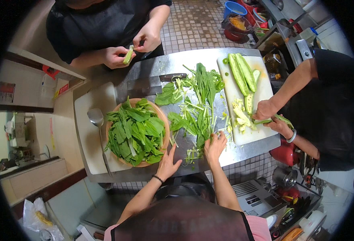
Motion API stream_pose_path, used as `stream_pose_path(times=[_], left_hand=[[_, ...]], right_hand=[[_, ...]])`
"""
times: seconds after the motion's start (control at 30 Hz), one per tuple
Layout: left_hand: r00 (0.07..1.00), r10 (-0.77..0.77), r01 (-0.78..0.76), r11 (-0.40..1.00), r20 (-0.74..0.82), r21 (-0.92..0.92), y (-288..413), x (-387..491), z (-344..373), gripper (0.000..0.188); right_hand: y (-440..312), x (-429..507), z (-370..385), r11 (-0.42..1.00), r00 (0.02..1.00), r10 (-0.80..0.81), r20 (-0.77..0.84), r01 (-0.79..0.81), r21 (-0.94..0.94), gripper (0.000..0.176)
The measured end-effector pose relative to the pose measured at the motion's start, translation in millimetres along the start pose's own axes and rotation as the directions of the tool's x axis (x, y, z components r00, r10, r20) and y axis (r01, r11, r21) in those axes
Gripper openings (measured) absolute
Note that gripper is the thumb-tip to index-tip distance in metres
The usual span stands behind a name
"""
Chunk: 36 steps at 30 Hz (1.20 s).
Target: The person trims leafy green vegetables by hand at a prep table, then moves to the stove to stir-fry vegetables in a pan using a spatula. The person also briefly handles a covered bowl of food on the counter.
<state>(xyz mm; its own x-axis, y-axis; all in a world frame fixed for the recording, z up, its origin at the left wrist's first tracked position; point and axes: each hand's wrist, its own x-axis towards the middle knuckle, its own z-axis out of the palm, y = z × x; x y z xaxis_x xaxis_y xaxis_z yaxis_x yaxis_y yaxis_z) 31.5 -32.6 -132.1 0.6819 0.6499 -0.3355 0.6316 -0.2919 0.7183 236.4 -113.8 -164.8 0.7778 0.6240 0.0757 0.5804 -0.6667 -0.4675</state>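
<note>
My left hand (168,165) is spread with nothing in it, beside the rim of a round orange basket (167,120). Cut leafy greens (137,126) are heaped in that basket. At the near edge of the loose greens (199,126) on the steel table, my right hand (215,147) touches stems and scraps. Its fingers are partly curled, and I cannot tell whether they grip anything. Thin stem trimmings (193,155) lie between my two hands. A cleaver (145,90) with a dark handle lies beyond the basket, partly under the greens.
At right, a co-worker's hands (267,113) work on a green vegetable over a white cutting board (264,132) bearing halved gourds (241,72). Across the table, another person's hands (134,48) hold a green piece. A metal ladle (96,117) rests on a second board (86,144) at left.
</note>
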Motion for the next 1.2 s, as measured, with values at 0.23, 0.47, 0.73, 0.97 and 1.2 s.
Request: stream_pose_path(times=[0.23, 0.47, 0.73, 0.97, 1.2], left_hand=[[0.999, 0.019, -0.015, 0.987, -0.025, 0.163, 16.8, 1.5, 16.3, 0.06], [0.918, 0.115, -0.141, 0.989, -0.378, -0.041, 84.3, -3.9, -9.3, 0.04], [0.857, 0.376, -0.351, 0.927, -0.352, 0.134, 144.2, 7.6, -63.2, 0.051], [0.956, 0.138, -0.266, 0.777, -0.259, -0.571, 135.9, -8.9, -79.0, 0.027], [0.864, 0.121, -0.294, 0.909, -0.489, -0.294, 108.6, -18.3, -100.7, 0.006]], right_hand=[[-36.3, 28.0, 2.0, 0.93, 0.92, -0.367, 0.139, 0.357, 0.092, 0.023], [-29.2, 44.3, -78.1, 0.84, 0.935, -0.314, 0.167, 0.191, 0.508, 0.011], [-51.6, 68.7, -150.5, 0.607, 0.721, -0.64, 0.265, 0.263, 0.75, 0.011], [-86.7, 41.2, -147.3, 0.437, 0.78, -0.427, 0.457, -0.264, 0.86, 0.019], [-124.9, 14.7, -138.8, 0.542, 0.76, -0.375, 0.532, -0.286, 0.79, 0.007]])
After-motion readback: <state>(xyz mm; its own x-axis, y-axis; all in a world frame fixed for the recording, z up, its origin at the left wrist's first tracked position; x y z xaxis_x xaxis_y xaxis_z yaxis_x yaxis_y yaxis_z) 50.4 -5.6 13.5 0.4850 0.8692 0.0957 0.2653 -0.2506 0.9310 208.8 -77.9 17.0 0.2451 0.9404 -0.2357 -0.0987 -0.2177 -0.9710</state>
